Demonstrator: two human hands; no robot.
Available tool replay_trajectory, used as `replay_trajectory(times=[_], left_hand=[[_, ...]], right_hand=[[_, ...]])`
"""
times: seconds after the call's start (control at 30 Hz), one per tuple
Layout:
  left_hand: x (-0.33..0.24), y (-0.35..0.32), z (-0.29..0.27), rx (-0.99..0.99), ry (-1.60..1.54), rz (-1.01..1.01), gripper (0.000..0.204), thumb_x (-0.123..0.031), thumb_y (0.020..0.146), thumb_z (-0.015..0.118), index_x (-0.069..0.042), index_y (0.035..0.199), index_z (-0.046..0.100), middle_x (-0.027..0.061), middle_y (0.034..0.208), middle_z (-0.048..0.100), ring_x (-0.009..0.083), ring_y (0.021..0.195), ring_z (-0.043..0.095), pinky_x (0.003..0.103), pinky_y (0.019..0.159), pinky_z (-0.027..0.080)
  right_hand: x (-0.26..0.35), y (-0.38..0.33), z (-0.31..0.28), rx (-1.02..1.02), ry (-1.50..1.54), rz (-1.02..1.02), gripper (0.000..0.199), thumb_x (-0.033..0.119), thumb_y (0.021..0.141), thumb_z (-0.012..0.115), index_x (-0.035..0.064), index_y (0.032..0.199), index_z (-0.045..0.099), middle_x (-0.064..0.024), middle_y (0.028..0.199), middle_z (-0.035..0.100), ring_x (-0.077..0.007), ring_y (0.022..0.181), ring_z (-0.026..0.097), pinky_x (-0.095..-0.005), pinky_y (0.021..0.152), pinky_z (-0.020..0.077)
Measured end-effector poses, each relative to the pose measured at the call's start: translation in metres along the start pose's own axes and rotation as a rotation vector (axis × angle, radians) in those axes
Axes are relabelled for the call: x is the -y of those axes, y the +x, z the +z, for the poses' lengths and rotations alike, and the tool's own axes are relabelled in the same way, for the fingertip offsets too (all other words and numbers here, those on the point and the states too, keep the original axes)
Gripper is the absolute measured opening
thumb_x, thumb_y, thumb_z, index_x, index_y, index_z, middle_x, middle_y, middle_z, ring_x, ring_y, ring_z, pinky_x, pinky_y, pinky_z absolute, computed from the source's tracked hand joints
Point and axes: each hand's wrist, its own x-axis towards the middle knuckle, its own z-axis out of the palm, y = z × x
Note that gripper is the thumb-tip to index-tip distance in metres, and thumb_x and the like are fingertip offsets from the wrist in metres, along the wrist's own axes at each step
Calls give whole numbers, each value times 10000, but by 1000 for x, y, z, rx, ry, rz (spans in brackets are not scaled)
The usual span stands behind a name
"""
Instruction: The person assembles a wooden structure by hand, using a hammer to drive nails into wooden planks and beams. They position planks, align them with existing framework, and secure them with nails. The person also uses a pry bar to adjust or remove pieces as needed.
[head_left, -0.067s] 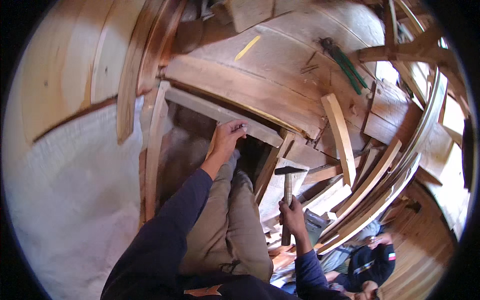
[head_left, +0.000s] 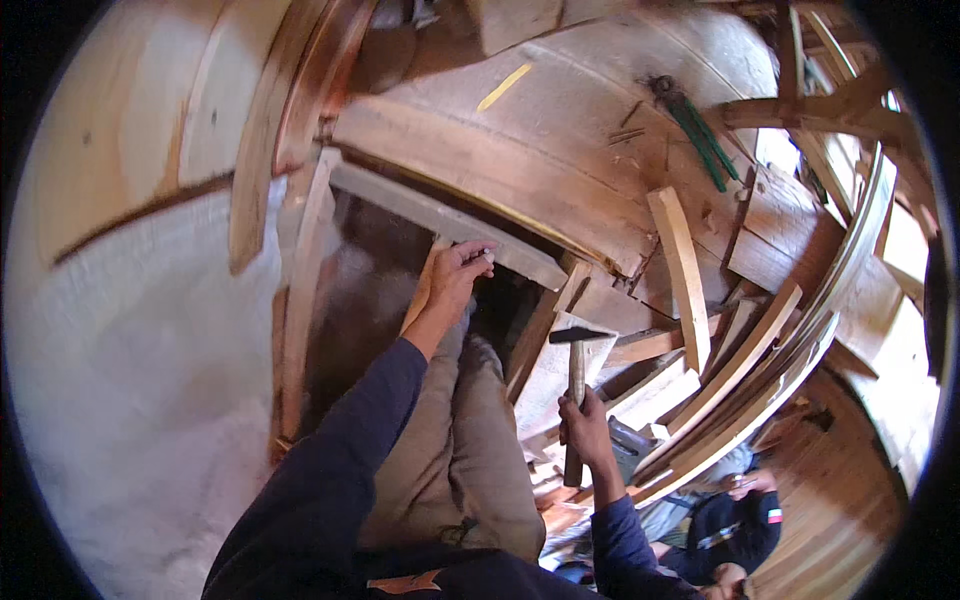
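Observation:
My left hand [head_left: 458, 272] reaches up to a grey wooden batten [head_left: 440, 220] that runs across a dark gap in the planking. Its fingers pinch a small pale object, likely a nail, against the batten's lower edge. My right hand [head_left: 585, 425] grips the wooden handle of a hammer [head_left: 577, 375]. The dark hammer head points up, below and to the right of the batten. Both forearms are in dark blue sleeves, and my legs in tan trousers show between them.
Curved wooden planks and ribs [head_left: 520, 150] surround me. A loose plank [head_left: 682, 275] leans at the right, beside bent strips [head_left: 790, 340]. Green-handled pliers [head_left: 700, 135] lie on the planking above. Another person [head_left: 735, 520] crouches at lower right. A white surface [head_left: 130, 380] fills the left.

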Motion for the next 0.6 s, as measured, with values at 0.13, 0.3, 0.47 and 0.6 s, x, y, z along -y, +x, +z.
replay_trajectory(times=[0.13,0.3,0.47,0.6], left_hand=[[58,-9,10,-76,-169,74,190,-108,920,591,30,1028,667,25,757,605,98,677,549,247,658,467],[110,11,46,-333,-157,290,244,-204,949,577,29,947,648,64,774,657,131,734,612,293,671,472],[112,-1,62,-378,12,347,206,-205,944,567,-20,1006,635,169,821,658,300,760,653,366,675,489],[119,-17,72,-321,161,368,208,-205,945,549,-44,1044,636,212,920,656,394,857,634,438,700,500]], right_hand=[[10,13,-10,41,-93,-41,155,179,925,555,44,958,486,-6,656,484,-99,504,507,-275,433,441],[43,15,-16,71,-122,-43,165,196,937,567,65,960,470,21,675,462,-60,491,442,-233,424,398],[68,17,-26,60,-305,-126,148,186,949,551,70,961,460,19,660,458,-62,463,447,-229,404,397],[89,25,-19,69,-570,-209,147,192,961,540,66,976,467,25,626,442,-69,436,437,-230,393,382]])
